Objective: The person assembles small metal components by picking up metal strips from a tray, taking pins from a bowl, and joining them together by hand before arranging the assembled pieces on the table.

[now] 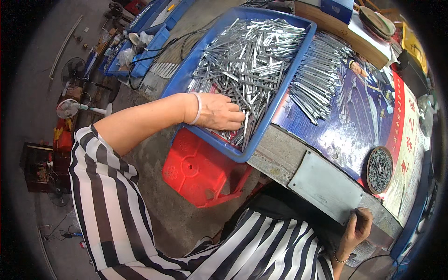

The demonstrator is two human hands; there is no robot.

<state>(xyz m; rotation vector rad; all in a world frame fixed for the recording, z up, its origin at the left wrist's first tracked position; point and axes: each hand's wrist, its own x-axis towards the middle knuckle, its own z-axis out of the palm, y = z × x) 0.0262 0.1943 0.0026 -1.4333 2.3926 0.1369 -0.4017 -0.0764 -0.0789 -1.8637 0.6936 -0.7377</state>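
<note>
A big blue plastic tray holds a heap of thin, silvery metal strips. My left hand reaches into its near left part, fingers curled down and closed on strips there; the fingertips are partly hidden. To the right, my right hand rests by the near corner of a flat grey metal plate. Its fingers are bent in and closed, and whatever they may hold is hidden. Beside the tray, more metal strips lie in a fanned row on a printed poster sheet.
A round bowl of small metal pieces stands at the right of the bench. Under the tray's near side is a red plastic stool. Blue bins and a black cable lie at the far left; a white fan stands on the left.
</note>
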